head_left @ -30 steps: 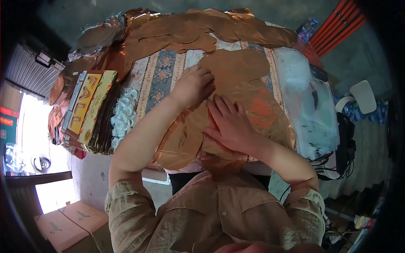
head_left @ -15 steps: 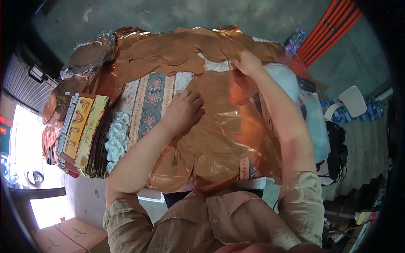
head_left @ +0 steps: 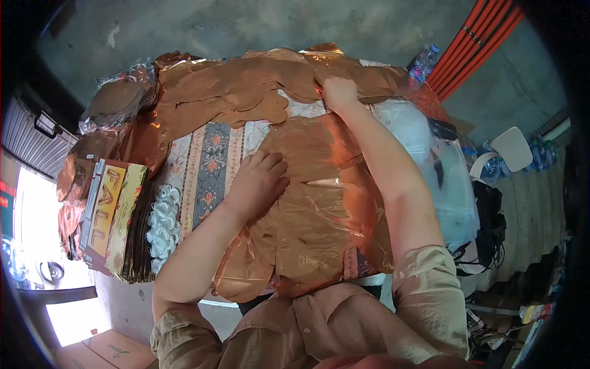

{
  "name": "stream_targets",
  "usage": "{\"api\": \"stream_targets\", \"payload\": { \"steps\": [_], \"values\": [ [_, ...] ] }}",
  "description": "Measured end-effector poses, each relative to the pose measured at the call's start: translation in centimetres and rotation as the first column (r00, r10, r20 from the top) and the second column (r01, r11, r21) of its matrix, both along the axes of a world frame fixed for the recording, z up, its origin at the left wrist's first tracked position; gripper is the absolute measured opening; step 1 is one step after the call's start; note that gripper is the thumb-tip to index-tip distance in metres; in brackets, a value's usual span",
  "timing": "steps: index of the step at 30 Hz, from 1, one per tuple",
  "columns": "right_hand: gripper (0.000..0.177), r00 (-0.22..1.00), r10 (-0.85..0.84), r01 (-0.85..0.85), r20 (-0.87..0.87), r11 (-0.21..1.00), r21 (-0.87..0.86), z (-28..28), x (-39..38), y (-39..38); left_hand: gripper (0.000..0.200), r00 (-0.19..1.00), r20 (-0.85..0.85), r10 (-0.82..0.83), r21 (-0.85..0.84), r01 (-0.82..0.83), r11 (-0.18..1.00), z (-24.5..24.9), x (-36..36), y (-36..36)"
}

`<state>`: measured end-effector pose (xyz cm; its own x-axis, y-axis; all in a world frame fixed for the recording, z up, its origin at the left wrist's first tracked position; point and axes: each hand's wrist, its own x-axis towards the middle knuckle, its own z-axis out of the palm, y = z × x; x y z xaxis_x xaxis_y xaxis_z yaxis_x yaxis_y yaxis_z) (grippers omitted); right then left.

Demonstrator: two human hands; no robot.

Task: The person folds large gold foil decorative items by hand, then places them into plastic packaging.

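Grey floor [head_left: 215,27] is seen beyond a table spread with a patterned cloth [head_left: 215,154]. Across its far side, overlapping copper foil sheets [head_left: 227,92] are laid in a long band; at its near side, close to the person's body, a copper foil pile [head_left: 307,209] is set out flat and somewhat wrinkled. By the left hand [head_left: 261,181] the left edge of this near pile is covered, with the fingers bent; whether foil is pinched there cannot be told. By the right hand [head_left: 339,95] the near margin of the far band is reached, its fingers curled down at the foil; their tips are partly hidden, so a clamped hold cannot be confirmed. Under the right forearm, the near pile's right part is crossed. To the left, white frilled material [head_left: 165,218] is placed beside stacked FALL packs [head_left: 107,209]; to the right, clear plastic bags [head_left: 455,190] are heaped.
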<state>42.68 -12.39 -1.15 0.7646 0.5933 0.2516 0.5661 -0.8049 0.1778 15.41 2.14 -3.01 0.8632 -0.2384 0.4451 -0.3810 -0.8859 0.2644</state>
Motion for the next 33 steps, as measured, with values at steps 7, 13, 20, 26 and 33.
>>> {"api": "stream_targets", "payload": {
  "steps": [7, 13, 20, 26, 33],
  "values": [
    [0.022, 0.932, 0.062, 0.212, -0.358, 0.707, 0.675, -2.1, 5.2, -2.3, 0.028, 1.000, -0.018, 0.003, -0.012, -0.003, 1.000, 0.1, 0.0, 0.1],
    [0.027, 0.793, 0.291, 0.363, -0.535, 0.481, 0.798, -2.1, 5.7, -3.2, 0.025, 0.999, 0.037, 0.014, 0.002, -0.014, 1.000, -0.4, 0.1, 0.1],
    [0.030, 0.986, 0.150, -0.165, 0.070, 0.897, 0.409, -1.6, 2.9, -2.6, 0.025, 0.999, 0.046, 0.020, 0.006, -0.021, 1.000, -0.5, 0.1, 0.1],
    [0.025, 0.983, 0.184, -0.183, 0.021, 0.952, 0.243, -0.7, 2.2, -2.9, 0.029, 0.999, -0.038, 0.022, 0.005, -0.022, 1.000, 0.0, -0.1, 0.0],
    [0.035, 0.998, -0.049, 0.054, -0.033, 0.985, 0.164, 0.2, 0.8, -1.3, 0.031, 0.998, -0.054, 0.016, 0.009, -0.016, 1.000, -0.1, -0.1, 0.1]
  ]
}}
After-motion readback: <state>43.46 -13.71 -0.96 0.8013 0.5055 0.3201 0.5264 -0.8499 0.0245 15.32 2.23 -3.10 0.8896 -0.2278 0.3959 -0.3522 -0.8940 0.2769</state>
